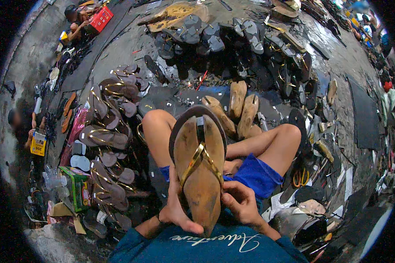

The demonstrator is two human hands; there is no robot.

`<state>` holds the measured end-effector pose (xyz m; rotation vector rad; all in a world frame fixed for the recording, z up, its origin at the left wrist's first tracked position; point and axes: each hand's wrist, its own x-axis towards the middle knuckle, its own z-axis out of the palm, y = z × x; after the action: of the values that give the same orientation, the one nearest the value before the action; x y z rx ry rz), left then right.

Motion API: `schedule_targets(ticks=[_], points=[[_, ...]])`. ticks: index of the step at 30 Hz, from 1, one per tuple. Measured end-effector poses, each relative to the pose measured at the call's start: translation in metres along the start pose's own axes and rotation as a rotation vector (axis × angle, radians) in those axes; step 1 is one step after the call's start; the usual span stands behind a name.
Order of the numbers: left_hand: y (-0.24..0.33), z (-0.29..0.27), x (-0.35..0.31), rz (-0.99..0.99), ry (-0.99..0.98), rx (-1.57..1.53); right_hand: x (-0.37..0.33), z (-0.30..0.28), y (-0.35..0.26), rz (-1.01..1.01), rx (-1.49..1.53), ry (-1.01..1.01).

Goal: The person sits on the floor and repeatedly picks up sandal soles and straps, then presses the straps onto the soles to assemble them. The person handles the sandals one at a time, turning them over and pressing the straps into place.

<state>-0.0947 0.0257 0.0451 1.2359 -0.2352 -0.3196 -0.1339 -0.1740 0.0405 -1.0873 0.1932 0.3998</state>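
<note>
Upright in front of my chest is a flip-flop with gold straps (190,168), its dark sole edge framing a worn wooden shoe last (201,199) that sits under the straps. My left hand (178,208) grips the last and sole along the left side, thumb across the heel end. On the other side my right hand (242,203) is closed, thumb and forefinger pinched at the sandal's edge by the strap end. Whatever lies between those fingertips is too small to make out. Beyond the sandal, several bare wooden lasts (238,98) stand between my knees.
Finished-looking gold-strapped sandals (104,136) pile up on the left, beside a green box (77,186). Dark soles and sandals (191,30) ring the far side. Orange-handled scissors (300,177) and scraps lie at right. Other people sit at the far left, one near a red box (100,20).
</note>
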Motion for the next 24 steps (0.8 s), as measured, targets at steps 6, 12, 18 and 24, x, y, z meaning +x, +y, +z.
schedule_targets(ticks=[6, 12, 18, 24], points=[[0.006, 0.012, 0.043, -0.166, 0.322, -0.066, 0.028, -0.009, -0.002, -0.177, -0.113, -0.133], [-0.017, 0.012, 0.073, -0.007, 0.343, 0.311, 0.047, -0.023, 0.005, -0.318, -0.937, -0.068], [0.014, 0.025, 0.080, -0.008, 0.125, 0.500, 0.053, -0.018, -0.014, -0.296, -0.012, -0.176], [0.018, -0.002, 0.081, 0.231, -0.007, 1.104, 0.025, -0.031, -0.009, 0.024, 0.500, -0.072]])
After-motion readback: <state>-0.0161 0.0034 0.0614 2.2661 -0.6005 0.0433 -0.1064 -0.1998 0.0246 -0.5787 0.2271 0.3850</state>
